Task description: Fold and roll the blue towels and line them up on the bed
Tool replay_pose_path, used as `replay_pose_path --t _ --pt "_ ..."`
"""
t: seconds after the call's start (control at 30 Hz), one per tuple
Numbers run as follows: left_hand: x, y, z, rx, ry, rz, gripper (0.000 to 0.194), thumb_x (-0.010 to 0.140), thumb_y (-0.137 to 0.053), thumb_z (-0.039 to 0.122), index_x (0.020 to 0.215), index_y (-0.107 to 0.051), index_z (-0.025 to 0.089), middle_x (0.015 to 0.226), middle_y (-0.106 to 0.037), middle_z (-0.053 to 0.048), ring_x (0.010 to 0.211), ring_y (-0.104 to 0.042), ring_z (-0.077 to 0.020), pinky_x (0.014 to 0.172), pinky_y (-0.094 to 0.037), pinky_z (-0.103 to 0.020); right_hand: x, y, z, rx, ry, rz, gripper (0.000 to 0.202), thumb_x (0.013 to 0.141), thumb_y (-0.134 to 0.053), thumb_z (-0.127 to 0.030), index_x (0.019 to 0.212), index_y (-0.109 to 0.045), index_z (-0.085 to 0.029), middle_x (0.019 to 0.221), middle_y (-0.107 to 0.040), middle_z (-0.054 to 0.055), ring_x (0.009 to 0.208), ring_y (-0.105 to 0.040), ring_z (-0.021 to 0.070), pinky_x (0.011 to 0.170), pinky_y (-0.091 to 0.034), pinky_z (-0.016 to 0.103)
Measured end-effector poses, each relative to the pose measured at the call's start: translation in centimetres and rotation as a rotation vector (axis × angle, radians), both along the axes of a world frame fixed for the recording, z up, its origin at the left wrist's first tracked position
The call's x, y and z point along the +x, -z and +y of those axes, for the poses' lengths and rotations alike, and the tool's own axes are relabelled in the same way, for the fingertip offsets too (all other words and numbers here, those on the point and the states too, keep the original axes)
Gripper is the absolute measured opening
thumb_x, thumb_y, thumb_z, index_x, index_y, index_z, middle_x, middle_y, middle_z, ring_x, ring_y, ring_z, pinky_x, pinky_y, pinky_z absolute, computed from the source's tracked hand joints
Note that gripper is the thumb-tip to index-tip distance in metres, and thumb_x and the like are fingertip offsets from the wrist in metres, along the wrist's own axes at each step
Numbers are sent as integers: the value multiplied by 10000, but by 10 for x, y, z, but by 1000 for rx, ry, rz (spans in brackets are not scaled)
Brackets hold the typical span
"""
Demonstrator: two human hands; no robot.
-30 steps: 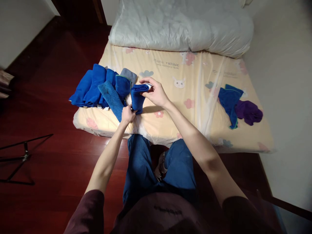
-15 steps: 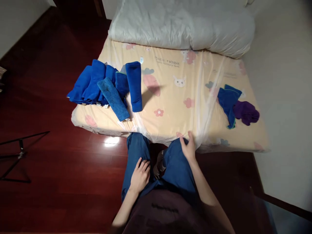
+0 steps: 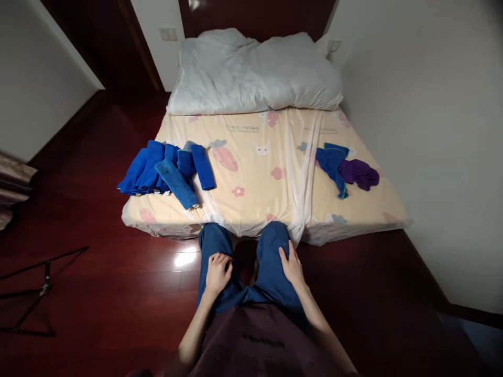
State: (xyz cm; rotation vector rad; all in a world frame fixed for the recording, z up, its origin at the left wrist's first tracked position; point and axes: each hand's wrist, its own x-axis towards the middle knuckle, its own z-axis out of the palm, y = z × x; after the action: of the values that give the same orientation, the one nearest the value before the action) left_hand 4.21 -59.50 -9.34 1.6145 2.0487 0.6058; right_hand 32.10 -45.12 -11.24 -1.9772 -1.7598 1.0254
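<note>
My left hand rests on my left thigh, fingers loosely bent and holding nothing. On the outer side of my right thigh lies my right hand, thumb apart from the fingers, also without anything in it. Both hands touch only the blue trousers. Ahead on the bed, to the left, several rolled or folded blue towels lie side by side. A lighter blue folded towel slants across their front, and another blue folded towel lies at their right end. Farther right are a crumpled blue cloth with green edging and a bunched purple cloth.
The bed has a yellow patterned sheet and a thick white quilt at its head. Black stand legs are on the dark red floor at left. A wall runs along the right; a curtain hangs far left.
My view has tilted up, showing the headboard. My right hand has come back from near the bed's edge onto my thigh. The standing blue towel roll now lies against the others.
</note>
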Motion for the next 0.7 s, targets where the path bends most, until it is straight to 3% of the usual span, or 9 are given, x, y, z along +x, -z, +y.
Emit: replay_pose_path --t 0.13,0.27,0.4,0.5,0.6,0.7 --pt "0 -1 7 -4 9 74 292 1024 -477 262 1015 -768 272 1114 -793 -80 1150 -686 -306 1088 -451 -535 -1 -8 2 17 -55 45 872 991 -388 -678 1652 -419 -109 1673 -474 217 1578 -465 357 1303 -401 496" --pt "0 -1 12 8 54 141 316 1018 -456 304 1012 -770 281 1098 -796 -89 1140 -687 -332 1064 -448 -551 -3 -22 6 18 -81 0 723 1042 -425 -571 1648 -439 -175 1665 -490 205 1537 -513 374 1256 -448 525" --pt "-13 -5 31 -28 188 199 346 1013 -422 330 994 -767 304 1100 -801 -80 1138 -697 -333 1037 -480 -525 -18 -31 -2 99 -130 -119 693 1079 -386 -508 1694 -373 -188 1768 -310 197 1614 -375 423 1277 -382 603" --pt "-41 -14 80 -4 259 299 372 1002 -399 334 1082 -761 304 1213 -782 -98 1191 -687 -340 1024 -514 -494 -34 -34 -6 179 -255 -202 704 1043 -501 -440 1700 -377 -221 1815 -147 161 1664 -212 477 1307 -262 686" --pt "-81 -26 153 108 252 456 424 966 -438 316 1272 -728 275 1381 -719 -131 1337 -623 -353 1122 -482 -516 -44 -38 -3 160 -296 -272 755 1011 -568 -429 1712 -352 -254 1820 -100 161 1656 -204 506 1285 -269 709" --pt "-121 -37 224 154 294 582 523 929 -459 238 1385 -685 114 1514 -619 -224 1458 -534 -381 1218 -399 -547 -45 -40 1 147 -279 -338 748 1026 -544 -424 1723 -322 -268 1826 -89 162 1650 -235 491 1277 -311 660"
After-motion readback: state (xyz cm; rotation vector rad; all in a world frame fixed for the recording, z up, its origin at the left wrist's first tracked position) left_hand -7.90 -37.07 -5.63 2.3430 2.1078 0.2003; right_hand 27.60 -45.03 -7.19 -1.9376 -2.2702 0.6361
